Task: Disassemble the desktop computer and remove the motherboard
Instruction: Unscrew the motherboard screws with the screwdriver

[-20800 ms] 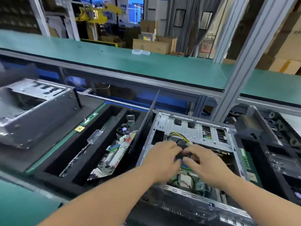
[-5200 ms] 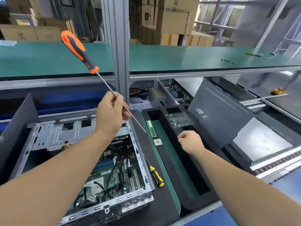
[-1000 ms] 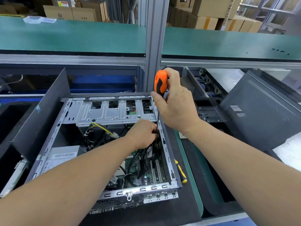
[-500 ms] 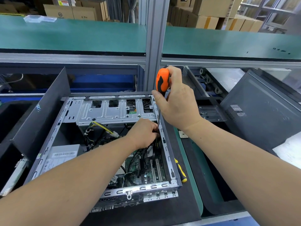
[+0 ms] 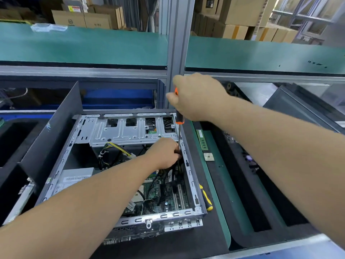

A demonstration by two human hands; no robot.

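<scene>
Computer case [image 5: 119, 165] open | black mat [image 5: 211, 230] | green shelf [image 5: 84, 45] | cardboard boxes [image 5: 239, 17] behind

We see a black mat [image 5: 214, 238] on the workbench carrying the open computer case [image 5: 194, 195] near its front edge. Just beside the case's right wall lies 1 yellow-and-black screwdriver [image 5: 206, 200]. Right of the mat a green strip [image 5: 222, 186] bears 1 memory stick [image 5: 202, 139] toward the back and a small square chip [image 5: 209, 157] just in front of it. Above, a green shelf [image 5: 93, 47] holds a clear plastic box [image 5: 49, 27] toward its left end.
</scene>
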